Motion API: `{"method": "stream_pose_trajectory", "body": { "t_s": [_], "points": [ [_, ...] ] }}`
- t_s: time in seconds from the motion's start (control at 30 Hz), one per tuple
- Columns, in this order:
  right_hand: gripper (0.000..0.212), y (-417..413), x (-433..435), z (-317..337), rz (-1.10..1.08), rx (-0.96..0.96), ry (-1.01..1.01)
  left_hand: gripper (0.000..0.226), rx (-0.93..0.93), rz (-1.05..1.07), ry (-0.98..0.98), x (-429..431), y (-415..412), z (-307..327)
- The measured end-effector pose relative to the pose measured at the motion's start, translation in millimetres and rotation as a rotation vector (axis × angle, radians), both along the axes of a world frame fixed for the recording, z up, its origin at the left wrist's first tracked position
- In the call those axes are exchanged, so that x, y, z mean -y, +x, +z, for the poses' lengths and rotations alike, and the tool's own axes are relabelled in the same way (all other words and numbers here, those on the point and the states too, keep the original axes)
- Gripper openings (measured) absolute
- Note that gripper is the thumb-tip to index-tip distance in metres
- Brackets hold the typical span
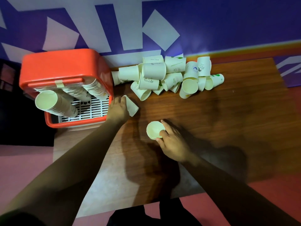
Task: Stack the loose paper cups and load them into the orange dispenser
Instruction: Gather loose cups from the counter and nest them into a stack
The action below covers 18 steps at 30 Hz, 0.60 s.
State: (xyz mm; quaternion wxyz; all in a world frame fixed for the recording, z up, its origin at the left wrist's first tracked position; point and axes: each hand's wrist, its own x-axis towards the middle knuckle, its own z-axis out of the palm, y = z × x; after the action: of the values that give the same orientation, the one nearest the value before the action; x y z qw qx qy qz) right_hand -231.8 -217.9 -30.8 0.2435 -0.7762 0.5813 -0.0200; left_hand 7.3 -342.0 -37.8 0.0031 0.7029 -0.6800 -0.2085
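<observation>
The right grip (172,141) is curled round an upright cup (154,130) on the counter (228,121). The left grip (118,109) grasps a tipped cup (132,106) just beside the orange dispenser (61,66), where cup stacks (65,107) lean. Loose cups (171,75) lie heaped by the wall (228,22).

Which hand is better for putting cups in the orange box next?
Probably the left. The left hand grips a tipped cup right beside the orange dispenser. The right hand holds an upright cup nearer the middle of the table, farther from it.
</observation>
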Motion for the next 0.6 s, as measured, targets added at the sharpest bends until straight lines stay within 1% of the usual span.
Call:
{"method": "stream_pose_trajectory", "body": {
  "t_s": [0.03,0.1,0.17,0.23,0.27,0.33,0.4,0.47,0.53,0.6],
  "points": [
    [0.040,0,-1,-2,-0.009,0.023,0.030,0.060,-0.008,-0.005,-0.015,-2,0,-3],
    [0.050,-2,-3,-3,-0.049,0.116,0.108,0.050,-0.059,-0.018,-0.053,-8,2,-8],
    [0.059,-8,0,0,-0.134,0.222,0.187,0.039,-0.169,0.007,-0.094,-12,4,-9],
    [0.062,-16,9,5,-0.226,0.246,0.132,0.033,-0.288,0.090,-0.116,-16,2,-3],
    [0.060,-21,15,8,-0.292,0.244,0.096,0.032,-0.350,0.134,-0.120,-19,1,3],
    [0.055,-34,34,17,-0.418,0.208,0.023,0.039,-0.494,0.189,-0.132,-28,0,18],
    [0.051,-50,56,25,-0.482,0.117,-0.055,0.043,-0.645,0.218,-0.153,-37,1,37],
    [0.049,-66,78,30,-0.506,0.050,-0.116,0.030,-0.765,0.217,-0.162,-47,1,58],
    [0.048,-78,98,29,-0.492,0.010,-0.154,0.015,-0.834,0.159,-0.143,-58,-3,75],
    [0.047,-86,114,26,-0.490,-0.027,-0.147,0.011,-0.874,0.074,-0.111,-71,-11,87]
  ]
}}
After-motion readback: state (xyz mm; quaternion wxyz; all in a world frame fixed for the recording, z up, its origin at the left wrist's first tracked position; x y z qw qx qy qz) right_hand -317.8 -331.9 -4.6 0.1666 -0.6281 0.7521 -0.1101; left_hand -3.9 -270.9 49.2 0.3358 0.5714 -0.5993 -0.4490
